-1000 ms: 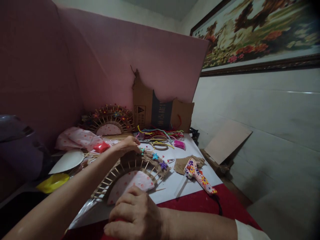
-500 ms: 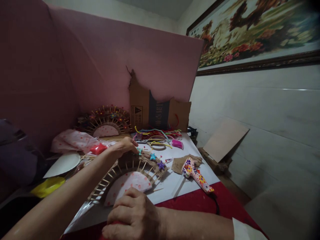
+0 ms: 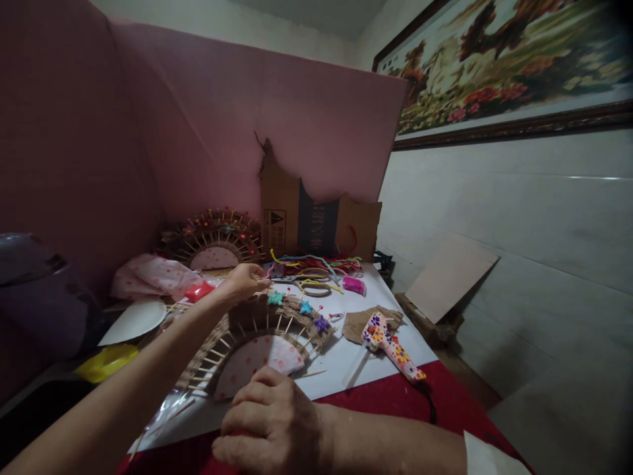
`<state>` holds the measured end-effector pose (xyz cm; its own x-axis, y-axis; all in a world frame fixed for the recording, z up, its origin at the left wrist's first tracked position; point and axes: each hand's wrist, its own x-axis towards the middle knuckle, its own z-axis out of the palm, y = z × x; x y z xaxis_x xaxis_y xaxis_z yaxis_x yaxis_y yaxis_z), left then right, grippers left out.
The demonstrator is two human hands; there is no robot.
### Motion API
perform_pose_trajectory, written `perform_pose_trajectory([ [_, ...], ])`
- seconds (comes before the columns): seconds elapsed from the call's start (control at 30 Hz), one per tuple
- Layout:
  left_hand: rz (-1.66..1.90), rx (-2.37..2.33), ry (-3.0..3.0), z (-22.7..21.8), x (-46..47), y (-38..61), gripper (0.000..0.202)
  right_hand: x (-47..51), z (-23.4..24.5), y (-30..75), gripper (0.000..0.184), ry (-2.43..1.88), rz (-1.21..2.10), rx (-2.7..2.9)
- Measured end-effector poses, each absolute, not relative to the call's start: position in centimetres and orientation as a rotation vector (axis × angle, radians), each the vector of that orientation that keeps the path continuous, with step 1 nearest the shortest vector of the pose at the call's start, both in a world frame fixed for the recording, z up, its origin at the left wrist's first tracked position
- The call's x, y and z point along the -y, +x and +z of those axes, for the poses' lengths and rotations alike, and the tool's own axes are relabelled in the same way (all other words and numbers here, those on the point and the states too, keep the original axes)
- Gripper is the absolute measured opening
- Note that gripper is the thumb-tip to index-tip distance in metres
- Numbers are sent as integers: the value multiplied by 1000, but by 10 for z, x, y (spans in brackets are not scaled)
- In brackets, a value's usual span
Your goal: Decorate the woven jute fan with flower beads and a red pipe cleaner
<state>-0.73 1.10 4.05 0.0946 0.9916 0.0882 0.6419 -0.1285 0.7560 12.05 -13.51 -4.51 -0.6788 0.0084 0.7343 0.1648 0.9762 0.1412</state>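
A half-round fan of wooden sticks and twine point(image 3: 230, 340) lies on white paper, with a white, red-dotted half disc point(image 3: 260, 363) at its centre. Along its outer band sit a teal star point(image 3: 275, 298), a blue star point(image 3: 305, 307) and a purple star point(image 3: 321, 323). My left hand point(image 3: 247, 280) is just left of the teal star, over the fan's upper edge, fingertips pressed together; what they pinch is hidden. By the fan's near edge rests my right hand point(image 3: 274, 422), fingers curled under; I cannot make out what lies inside them.
A patterned glue gun point(image 3: 393, 349) lies on a brown scrap point(image 3: 353, 323) at right. Scissors point(image 3: 316, 284), coloured pipe cleaners point(image 3: 321, 262) and a pink packet point(image 3: 354, 285) are behind. A finished-looking fan point(image 3: 217, 241) and torn cardboard point(image 3: 281, 211) stand at the back. A yellow packet point(image 3: 109, 363) lies left.
My left hand has drawn back slightly to the left from the teal star, which now shows fully. My right hand stays by the fan's near edge. The whole view has shifted slightly.
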Motion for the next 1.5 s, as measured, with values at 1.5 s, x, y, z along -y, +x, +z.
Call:
perform_pose_trajectory([
  [1.5,2054,-1841,1537,16,100,-95,28,142,-35,137,28,-232,-232,2226],
])
